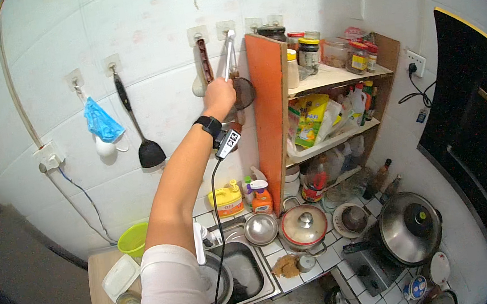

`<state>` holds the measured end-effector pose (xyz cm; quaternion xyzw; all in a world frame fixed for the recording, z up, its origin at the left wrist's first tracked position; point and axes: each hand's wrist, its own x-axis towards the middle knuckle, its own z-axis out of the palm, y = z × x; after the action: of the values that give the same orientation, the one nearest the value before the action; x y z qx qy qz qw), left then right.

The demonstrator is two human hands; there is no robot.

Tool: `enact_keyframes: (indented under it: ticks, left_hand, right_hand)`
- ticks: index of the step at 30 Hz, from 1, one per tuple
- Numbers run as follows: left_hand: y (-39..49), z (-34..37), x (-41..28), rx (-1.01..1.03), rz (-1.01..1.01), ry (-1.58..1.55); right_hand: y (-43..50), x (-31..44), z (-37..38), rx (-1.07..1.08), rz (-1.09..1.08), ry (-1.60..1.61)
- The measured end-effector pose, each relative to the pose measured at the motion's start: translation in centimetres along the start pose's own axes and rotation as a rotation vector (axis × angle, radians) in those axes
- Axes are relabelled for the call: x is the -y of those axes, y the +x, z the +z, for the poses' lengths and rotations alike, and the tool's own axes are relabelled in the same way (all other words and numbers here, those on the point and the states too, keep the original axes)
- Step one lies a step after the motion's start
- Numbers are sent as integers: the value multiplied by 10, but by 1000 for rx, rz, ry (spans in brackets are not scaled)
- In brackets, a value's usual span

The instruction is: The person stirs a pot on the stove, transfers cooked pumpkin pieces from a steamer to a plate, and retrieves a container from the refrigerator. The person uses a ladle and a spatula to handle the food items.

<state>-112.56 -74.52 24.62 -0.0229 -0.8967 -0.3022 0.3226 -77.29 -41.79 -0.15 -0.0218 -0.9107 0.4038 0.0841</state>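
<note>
My left hand [219, 95] is raised to the tiled wall and closed around a slim, pale utensil handle [229, 58]. The handle's white tip is at a clear adhesive hook [226, 30]. What is on its lower end is hidden by my hand and wrist. Right beside my fingers hangs a dark mesh strainer [244, 92]. Just left of the hand, a utensil with a brown handle [204, 59] hangs from another hook. A black band and a small cabled device [228, 144] sit on my wrist. My right hand is out of view.
An orange-sided shelf [272, 115] with jars and packets stands close to the right of my hand. A black spatula [150, 153] and blue mask [101, 120] hang at left. Below are a steel sink [245, 263], a lidded pot [303, 227] and a wok [408, 229].
</note>
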Motion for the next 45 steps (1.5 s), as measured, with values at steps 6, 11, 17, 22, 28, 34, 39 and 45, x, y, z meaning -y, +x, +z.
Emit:
enact_keyframes:
  ticks: [6,11,17,22,28,34,39,45]
  left_hand:
    - [-3,35,1,-28,-64,-21]
    - [-13,40,19,-41,119,-2]
    - [-16,-31,110,-782,-205,10]
    - [-15,-79,203,-543,-709,126]
    - [-35,-85,229,-231,-325,-327]
    - [-68,-120,157,-107,-343,-1112]
    - [-60,-160,124,-36,-457,-1176]
    - [-60,-172,112,70,-572,-1172]
  right_hand:
    - [-5,-10,-5,-10,16,6]
    - [-4,-14,-7,-1,16,8]
    - [-6,-16,-9,-3,16,8]
    - [-12,-10,-3,-14,21,-6]
    - [-27,1,9,-26,32,-24]
    - [-46,11,21,-48,48,-22]
    - [-74,16,28,-68,67,-10]
    - [-137,-2,40,-72,145,7]
